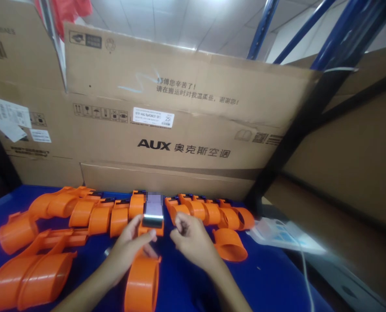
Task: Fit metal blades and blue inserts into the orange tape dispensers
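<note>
Fingers of my left hand (131,240) pinch the orange holder (138,281), right hand (193,238) curled closed beside it: apparently steadying, next needing firm support.

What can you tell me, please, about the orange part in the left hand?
The orange part looks like glossy plastic: a broad, curved band at the near end, and a narrower section reaching away. The left hand holds that section, thumb on top. At its far end shows a shiny silver-and-dark piece, though whether it is fixed there is unclear. Whether the part touches the blue tabletop cannot be told.
</note>
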